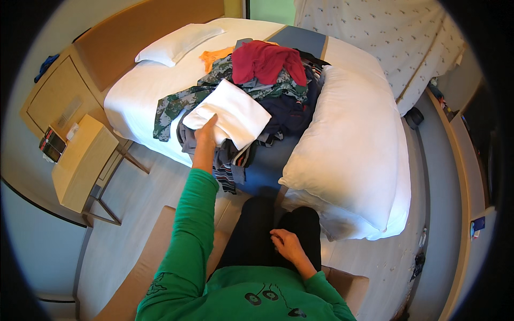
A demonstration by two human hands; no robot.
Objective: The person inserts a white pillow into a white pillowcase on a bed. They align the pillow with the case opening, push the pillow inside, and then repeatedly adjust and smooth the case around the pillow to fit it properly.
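My left hand (pixel 206 131) is stretched out over the bed and grips the near left edge of a folded white cloth (pixel 233 112). Its thumb lies on top, and the other fingers are hidden beneath. Whether the cloth is a towel or a garment I cannot tell. Under and behind it spreads a heap of clothes: a camouflage jacket (pixel 179 107), a crimson garment (pixel 265 63), dark navy clothing (pixel 292 115) and striped pieces (pixel 225 179). My right hand (pixel 287 244) rests on my dark-trousered thigh, fingers curled in, with nothing visible in them.
A large white pillow (pixel 348 144) lies along the bed's right side, and another pillow (pixel 179 44) is near the headboard (pixel 144 37). An orange cloth (pixel 214 56) pokes from the heap. To the left stands a wooden desk (pixel 83 160); a tan seat (pixel 142 257) is beneath me.
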